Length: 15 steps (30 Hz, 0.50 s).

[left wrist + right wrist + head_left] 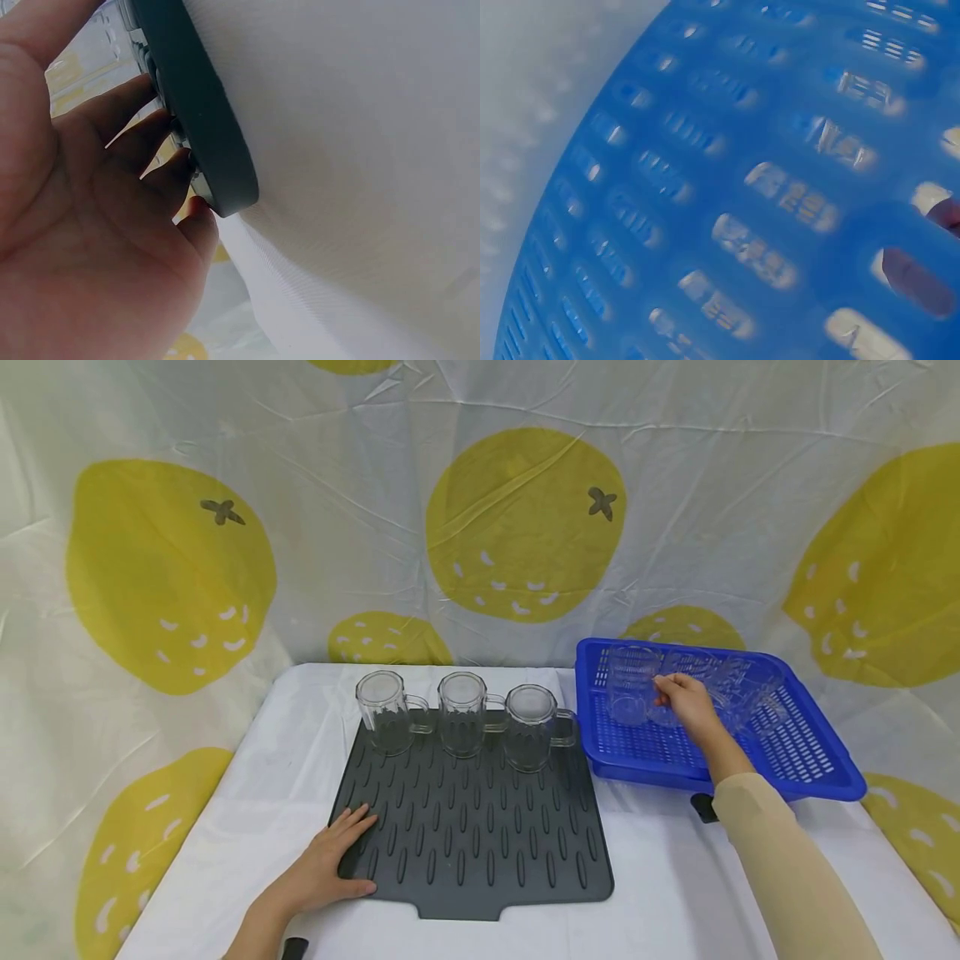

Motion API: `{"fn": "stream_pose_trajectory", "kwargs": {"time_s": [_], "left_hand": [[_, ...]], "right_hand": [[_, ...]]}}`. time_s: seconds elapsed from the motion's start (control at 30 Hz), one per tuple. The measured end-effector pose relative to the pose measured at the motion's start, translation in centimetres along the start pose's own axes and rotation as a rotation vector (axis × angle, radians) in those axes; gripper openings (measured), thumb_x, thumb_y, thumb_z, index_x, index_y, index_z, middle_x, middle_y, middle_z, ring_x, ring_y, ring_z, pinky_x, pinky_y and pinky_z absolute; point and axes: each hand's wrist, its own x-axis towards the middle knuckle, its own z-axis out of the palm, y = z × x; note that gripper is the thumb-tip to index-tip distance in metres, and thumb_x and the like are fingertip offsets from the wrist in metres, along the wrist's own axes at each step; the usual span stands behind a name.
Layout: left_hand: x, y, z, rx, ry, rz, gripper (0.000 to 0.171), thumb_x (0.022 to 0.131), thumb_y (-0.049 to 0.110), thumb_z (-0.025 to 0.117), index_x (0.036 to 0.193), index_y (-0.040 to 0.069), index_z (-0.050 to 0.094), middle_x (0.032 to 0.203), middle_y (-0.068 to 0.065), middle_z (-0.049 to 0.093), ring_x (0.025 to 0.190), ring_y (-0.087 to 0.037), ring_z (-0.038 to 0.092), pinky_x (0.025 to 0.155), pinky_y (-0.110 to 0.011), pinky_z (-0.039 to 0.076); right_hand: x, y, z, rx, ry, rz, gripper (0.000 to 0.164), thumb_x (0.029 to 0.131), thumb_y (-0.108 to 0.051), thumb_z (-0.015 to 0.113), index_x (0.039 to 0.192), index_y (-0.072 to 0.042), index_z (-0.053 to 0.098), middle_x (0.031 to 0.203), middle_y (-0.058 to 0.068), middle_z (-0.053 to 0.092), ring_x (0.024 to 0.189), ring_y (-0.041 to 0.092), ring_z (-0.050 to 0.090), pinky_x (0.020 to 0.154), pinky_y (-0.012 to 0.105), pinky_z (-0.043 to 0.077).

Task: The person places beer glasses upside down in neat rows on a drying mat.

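My left hand (324, 864) rests with spread fingers on the left edge of a dark grey ridged drying mat (480, 835). In the left wrist view, the fingertips (169, 131) touch the mat's edge (217, 142). Three clear glass mugs stand along the mat's far side: a left mug (386, 714), a middle mug (460, 714) and a right mug (527, 731), handles rightward. Over a blue plastic basket (645, 766), my right hand (686, 697) has curled fingers and grips a glass mug (630, 681), apparently by its handle. The basket wall (705, 172) mostly hides that hand in the right wrist view.
More glass mugs (750, 685) lie in the basket, overlapping and hard to tell apart. A white cloth (277, 760) covers the table. Behind it hangs a curtain (352, 527) printed with lemons. The basket stands close against the mat's far right corner.
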Motion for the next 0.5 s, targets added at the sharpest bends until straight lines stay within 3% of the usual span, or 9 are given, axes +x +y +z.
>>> {"fn": "stream_pose_trajectory", "kwargs": {"time_s": [0.1,0.33,0.5], "left_hand": [[0.0,0.0,0.1,-0.005,-0.004,0.0,0.094,0.074,0.044,0.083,0.148,0.006,0.041,0.157,-0.017,0.026,0.143,-0.047,0.013,0.108,-0.069,0.013],[-0.1,0.1,0.0,-0.003,0.004,0.003,0.094,0.073,0.044,0.083,0.148,0.006,0.041,0.157,-0.017,0.027,0.143,-0.047,0.014,0.108,-0.068,0.014],[-0.1,0.1,-0.1,-0.004,-0.004,-0.003,0.094,0.073,0.044,0.083,0.148,0.006,0.041,0.158,-0.017,0.026,0.144,-0.046,0.013,0.108,-0.068,0.012]], "right_hand": [[-0.4,-0.2,0.1,-0.004,0.027,-0.022,0.04,0.106,-0.034,0.039,0.097,0.005,0.047,0.082,0.003,0.046,0.083,0.013,0.058,0.095,0.049,0.042],[-1.5,-0.8,0.3,0.07,0.106,-0.102,0.03,0.105,-0.032,0.044,0.091,-0.008,0.055,0.076,-0.002,0.048,0.077,0.01,0.057,0.076,0.022,0.048],[-2.6,-1.7,0.8,0.18,0.143,-0.151,0.029,0.103,-0.033,0.048,0.087,-0.01,0.056,0.075,-0.006,0.048,0.072,0.01,0.053,0.071,0.018,0.046]]}}
